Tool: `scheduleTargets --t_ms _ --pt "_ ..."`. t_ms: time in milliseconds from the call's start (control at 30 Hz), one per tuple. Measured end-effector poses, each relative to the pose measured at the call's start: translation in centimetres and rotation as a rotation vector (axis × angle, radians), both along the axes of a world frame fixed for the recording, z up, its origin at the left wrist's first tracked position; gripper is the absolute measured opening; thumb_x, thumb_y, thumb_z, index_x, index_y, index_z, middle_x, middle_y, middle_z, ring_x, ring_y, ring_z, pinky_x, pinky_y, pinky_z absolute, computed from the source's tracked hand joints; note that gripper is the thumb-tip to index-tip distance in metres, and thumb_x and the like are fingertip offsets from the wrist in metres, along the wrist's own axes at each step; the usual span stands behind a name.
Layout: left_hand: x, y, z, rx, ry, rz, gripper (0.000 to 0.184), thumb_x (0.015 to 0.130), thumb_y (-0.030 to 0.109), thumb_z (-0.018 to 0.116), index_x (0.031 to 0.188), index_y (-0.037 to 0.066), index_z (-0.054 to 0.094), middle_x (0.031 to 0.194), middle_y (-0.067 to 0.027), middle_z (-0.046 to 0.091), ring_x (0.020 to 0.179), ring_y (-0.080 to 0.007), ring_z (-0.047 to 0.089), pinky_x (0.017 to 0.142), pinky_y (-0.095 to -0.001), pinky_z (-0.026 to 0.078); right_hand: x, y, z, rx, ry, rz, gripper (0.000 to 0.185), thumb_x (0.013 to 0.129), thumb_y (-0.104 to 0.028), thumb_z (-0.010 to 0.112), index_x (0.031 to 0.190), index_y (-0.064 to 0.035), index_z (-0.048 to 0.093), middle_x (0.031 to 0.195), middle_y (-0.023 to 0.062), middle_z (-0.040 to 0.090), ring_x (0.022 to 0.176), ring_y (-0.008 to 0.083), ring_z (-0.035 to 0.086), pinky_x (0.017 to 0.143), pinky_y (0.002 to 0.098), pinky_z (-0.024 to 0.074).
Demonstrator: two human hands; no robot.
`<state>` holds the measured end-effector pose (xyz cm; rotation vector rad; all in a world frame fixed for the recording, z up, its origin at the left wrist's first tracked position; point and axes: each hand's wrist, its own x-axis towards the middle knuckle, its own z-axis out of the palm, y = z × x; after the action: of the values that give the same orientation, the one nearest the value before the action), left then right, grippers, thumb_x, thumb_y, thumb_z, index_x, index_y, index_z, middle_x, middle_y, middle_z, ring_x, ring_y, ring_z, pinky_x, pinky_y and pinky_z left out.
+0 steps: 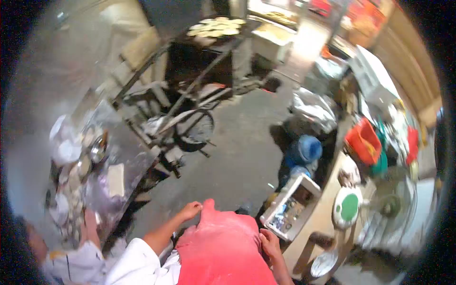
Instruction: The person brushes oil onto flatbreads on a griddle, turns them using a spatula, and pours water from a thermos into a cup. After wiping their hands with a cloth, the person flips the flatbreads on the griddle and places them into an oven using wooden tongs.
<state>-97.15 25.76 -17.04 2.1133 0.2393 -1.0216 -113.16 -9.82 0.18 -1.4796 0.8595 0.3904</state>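
Note:
A red apron (223, 251) covers the front of my body, and one part of it sticks up to a point near my left hand. My left hand (191, 210) is beside that raised part, its fingers curled together; whether they pinch cloth is too blurred to tell. Against the right edge of the apron is my right hand (270, 243), fingers bent and closed, close to the corner of a white box (308, 210) with small items inside. What its fingertips hold, if anything, is hidden.
A co-worker's arm (90, 227) reaches over a cluttered table (107, 199) at left. Ahead are a metal frame with a wheel (194, 127) and flat pale pieces (216, 27). On the right are a blue bottle (308, 148), red basket (364, 141), scale (347, 209) and fan (390, 205).

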Motion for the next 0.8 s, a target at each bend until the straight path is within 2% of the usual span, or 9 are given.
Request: scheduleTargets --t_ms 33,133,267,400,500,567,633,700,800 --pt "0.4 0.7 -2.0 -0.046 -0.100 0.015 0.038 0.089 0.038 0.061 0.112 0.007 0.067 0.097 -0.0068 0.070 0.089 -0.0191 0.064 0.083 -0.0332 0.050 -1.0 -2.9 -7.3 -0.275 -0.050 0.400 0.039 0.092 -0.026 0.063 0.120 0.0021 0.063 0.112 0.0188 0.068 0.101 0.0243 0.067 0.088 0.0347 0.0520" --pt "0.4 1.7 0.0 -0.049 -0.183 0.141 0.039 0.089 0.037 0.060 0.112 0.006 0.066 0.098 -0.0071 0.070 0.090 -0.0189 0.065 0.083 -0.0336 0.050 5.4 -5.2 -6.8 -0.455 -0.079 0.700 0.040 0.093 -0.029 0.062 0.116 0.0024 0.064 0.104 0.0226 0.069 0.091 0.0301 0.071 0.080 0.0380 0.0550" --pt "2.6 2.8 1.2 -0.171 -0.226 0.457 0.037 0.092 0.032 0.059 0.115 0.003 0.064 0.100 -0.0095 0.070 0.092 -0.0159 0.064 0.085 -0.0329 0.050 13.8 -5.1 -2.9 -0.452 -0.085 0.758 0.039 0.091 -0.027 0.065 0.119 0.0004 0.063 0.108 0.0191 0.069 0.092 0.0288 0.070 0.080 0.0365 0.0545" --pt "8.0 5.6 5.8 -0.192 -0.353 0.544 0.035 0.095 0.029 0.056 0.119 0.004 0.061 0.100 -0.0093 0.070 0.092 -0.0162 0.064 0.084 -0.0316 0.050 18.1 -4.5 -8.4 -0.425 -0.167 0.801 0.039 0.090 -0.021 0.067 0.122 -0.0001 0.061 0.106 0.0158 0.070 0.091 0.0226 0.069 0.080 0.0336 0.0544" --pt "13.6 8.2 8.4 -0.206 -0.532 0.500 0.032 0.096 0.024 0.057 0.120 0.004 0.060 0.103 -0.0121 0.070 0.095 -0.0214 0.066 0.085 -0.0336 0.051 21.1 -2.7 -10.3 -0.461 -0.263 0.873 0.037 0.089 -0.019 0.069 0.120 0.0001 0.062 0.099 0.0138 0.071 0.088 0.0187 0.069 0.077 0.0323 0.0542" --pt "16.9 10.3 9.5 -0.146 -0.702 0.428 0.031 0.094 0.021 0.058 0.120 0.004 0.060 0.108 -0.0157 0.069 0.099 -0.0279 0.067 0.086 -0.0369 0.052 23.9 1.0 -7.5 -0.323 0.015 1.004 0.036 0.090 -0.025 0.068 0.116 0.0002 0.063 0.094 0.0136 0.071 0.087 0.0178 0.068 0.075 0.0324 0.0535" --pt "20.9 11.4 14.3 -0.008 -0.685 0.275 0.030 0.094 0.015 0.058 0.121 0.003 0.059 0.111 -0.0178 0.068 0.100 -0.0314 0.067 0.086 -0.0387 0.052 29.3 7.4 1.0 -0.384 0.371 1.054 0.040 0.091 -0.032 0.064 0.113 0.0006 0.064 0.094 0.0163 0.071 0.088 0.0240 0.069 0.074 0.0362 0.0536" --pt "23.8 11.9 13.2 -0.076 -0.651 0.237 0.028 0.095 0.011 0.053 0.121 0.002 0.059 0.112 -0.0176 0.067 0.103 -0.0317 0.066 0.088 -0.0386 0.052 25.2 3.1 -7.4 -0.599 -0.082 1.029 0.045 0.092 -0.039 0.060 0.113 0.0004 0.064 0.100 0.0193 0.070 0.092 0.0320 0.068 0.078 0.0399 0.0531" --pt "27.6 10.2 12.4 -0.097 -0.788 -0.032 0.024 0.094 0.005 0.049 0.113 0.002 0.062 0.112 -0.0168 0.066 0.103 -0.0317 0.064 0.090 -0.0384 0.050 25.7 3.4 -3.1 -0.612 -0.033 0.699 0.044 0.091 -0.035 0.060 0.118 0.0007 0.063 0.107 0.0219 0.068 0.098 0.0356 0.066 0.085 0.0420 0.0519"
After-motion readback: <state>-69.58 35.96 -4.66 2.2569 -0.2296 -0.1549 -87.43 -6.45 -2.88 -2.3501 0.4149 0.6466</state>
